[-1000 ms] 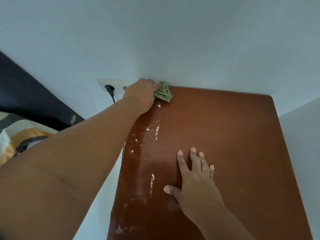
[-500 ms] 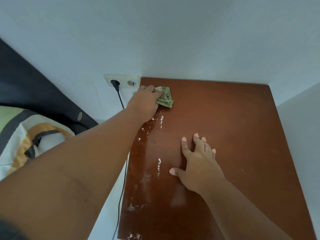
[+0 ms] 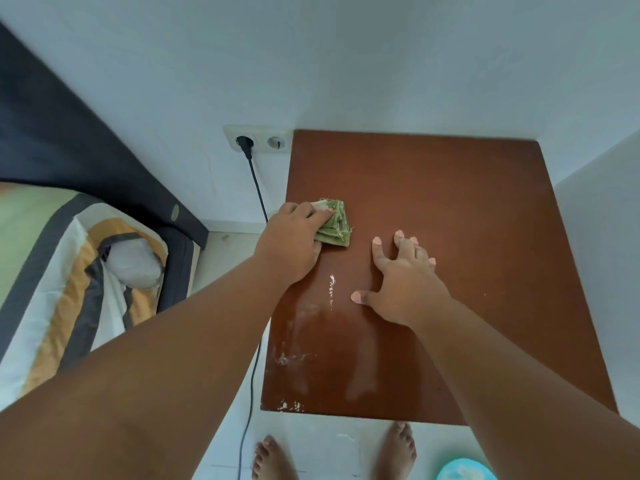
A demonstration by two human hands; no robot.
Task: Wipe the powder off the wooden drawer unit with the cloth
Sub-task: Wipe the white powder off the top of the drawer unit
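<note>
Now the left hand (image 3: 294, 244), gripping the bunched cloth (image 3: 334, 221), has dragged it from the back corner toward mid-surface of the drawer unit (image 3: 467, 209), clearing the far specks, while the right hand (image 3: 403, 285) rests splayed and a powder (image 3: 331, 289) streak remains ahead.

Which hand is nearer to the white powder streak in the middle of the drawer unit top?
Right. The right hand lies flat beside the powder streak, thumb tip close by. The left hand, holding the cloth, sits farther back along the left edge.
</note>
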